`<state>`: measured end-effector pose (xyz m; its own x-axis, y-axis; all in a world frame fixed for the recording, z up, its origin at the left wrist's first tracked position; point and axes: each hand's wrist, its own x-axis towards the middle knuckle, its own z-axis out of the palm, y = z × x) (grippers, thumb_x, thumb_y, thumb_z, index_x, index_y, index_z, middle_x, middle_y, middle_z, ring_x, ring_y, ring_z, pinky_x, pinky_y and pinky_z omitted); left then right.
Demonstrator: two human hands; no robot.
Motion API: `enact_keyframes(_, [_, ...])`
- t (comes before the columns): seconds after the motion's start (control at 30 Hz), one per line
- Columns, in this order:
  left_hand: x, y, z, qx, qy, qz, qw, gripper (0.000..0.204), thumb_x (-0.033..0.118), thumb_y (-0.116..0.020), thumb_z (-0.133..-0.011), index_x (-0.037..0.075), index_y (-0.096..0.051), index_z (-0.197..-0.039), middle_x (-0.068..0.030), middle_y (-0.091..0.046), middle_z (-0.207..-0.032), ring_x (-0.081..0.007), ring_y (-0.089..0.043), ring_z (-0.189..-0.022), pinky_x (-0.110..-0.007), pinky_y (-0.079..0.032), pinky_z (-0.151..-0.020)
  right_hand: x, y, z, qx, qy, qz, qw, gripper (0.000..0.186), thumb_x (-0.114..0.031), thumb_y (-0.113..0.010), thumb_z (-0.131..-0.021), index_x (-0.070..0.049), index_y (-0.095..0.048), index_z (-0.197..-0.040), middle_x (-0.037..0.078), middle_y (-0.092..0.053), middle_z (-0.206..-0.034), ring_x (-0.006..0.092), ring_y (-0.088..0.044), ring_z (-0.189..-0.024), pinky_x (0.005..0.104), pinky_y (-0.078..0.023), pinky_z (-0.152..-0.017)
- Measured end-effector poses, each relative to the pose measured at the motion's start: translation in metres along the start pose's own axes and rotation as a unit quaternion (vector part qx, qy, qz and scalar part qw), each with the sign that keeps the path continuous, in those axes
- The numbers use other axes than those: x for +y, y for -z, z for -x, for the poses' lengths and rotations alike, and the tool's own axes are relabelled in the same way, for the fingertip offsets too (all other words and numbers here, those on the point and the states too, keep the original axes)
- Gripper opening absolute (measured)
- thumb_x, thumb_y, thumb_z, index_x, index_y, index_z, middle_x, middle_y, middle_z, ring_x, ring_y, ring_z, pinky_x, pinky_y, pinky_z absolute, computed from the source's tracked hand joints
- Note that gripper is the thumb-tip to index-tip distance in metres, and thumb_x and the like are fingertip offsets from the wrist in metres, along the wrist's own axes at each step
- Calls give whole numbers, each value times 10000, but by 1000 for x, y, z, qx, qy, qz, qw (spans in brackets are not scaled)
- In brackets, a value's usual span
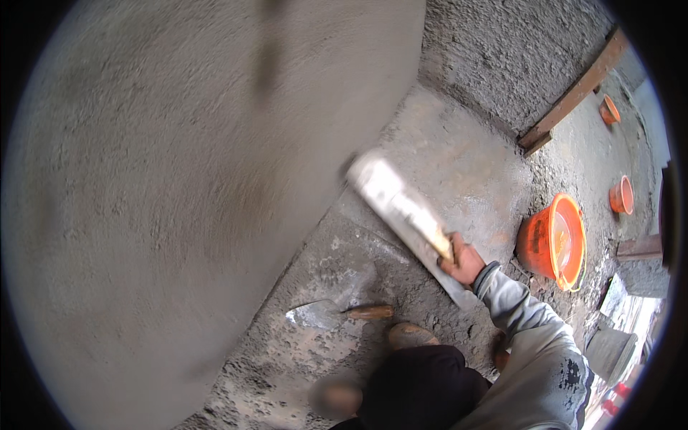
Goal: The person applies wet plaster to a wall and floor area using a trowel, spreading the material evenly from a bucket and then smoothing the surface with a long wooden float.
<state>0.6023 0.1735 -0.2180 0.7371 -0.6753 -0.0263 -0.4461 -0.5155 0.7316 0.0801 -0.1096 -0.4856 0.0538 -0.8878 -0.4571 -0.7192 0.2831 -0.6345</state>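
Observation:
In my right hand [464,261] is a long, pale plastering float [398,204], my fingers closed round its yellowish handle. Motion smears the float. Its far end reaches the foot of the grey plastered wall [179,165]; whether it touches the wall I cannot tell. A pointed trowel [319,314] with a wooden handle lies on the rough floor by my tan shoe [413,335]. I do not see my left hand. A blurred tan shape [338,396], probably my other shoe, shows at the lower edge.
To the right stands an orange bucket [539,242] holding light liquid. Smaller orange buckets [621,195] sit farther off. A wooden board [577,93] leans across at the upper right, beside a rough grey wall [516,57]. Grey blocks [610,355] lie at the lower right.

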Motion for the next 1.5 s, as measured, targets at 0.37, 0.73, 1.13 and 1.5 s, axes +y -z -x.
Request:
enact_keyframes(0.37, [-40, 1, -25, -49, -18, -64, 997, 69, 46, -543, -836, 6, -580, -879, -77, -596, -764, -139, -559, -636, -261, -492, -582, -116, -31, -182, 74, -61, -678, 729, 452, -442, -430, -903, -10, -442, -1035, 21, -417, -657, 104, -390, -468, 253, -379, -384])
enact_keyframes(0.73, [-42, -19, -47, -62, 46, -63, 995, 96, 64, -504, -840, 21, -588, -856, -55, -565, -725, -118, -514, -606, -248, -450, -552, -163, -217, -129, 46, -155, -698, 698, 466, -521, -521, -833, -72, -501, -955, 23, -406, -534, 138, -412, -375, 304, -363, -316])
enact_keyframes(1.13, [2, -14, -13, 0, 106, -49, 993, 45, 45, -524, -814, 28, -565, -809, -37, -544, -701, -121, -498, -611, -261, -428, -560, -154, -219, -179, 81, -61, -676, 730, 389, -451, -512, -870, -76, -428, -805, 26, -417, -541, 134, -442, -370, 298, -420, -336])
enact_keyframes(1.5, [34, -11, 19, -90, 76, -94, 989, 85, 33, -526, -861, 6, -573, -926, -46, -580, -760, -104, -539, -659, -237, -449, -610, -132, -138, -200, 31, 1, -684, 729, 366, -407, -445, -909, -52, -451, -996, 51, -490, -674, 145, -534, -601, 296, -486, -571])
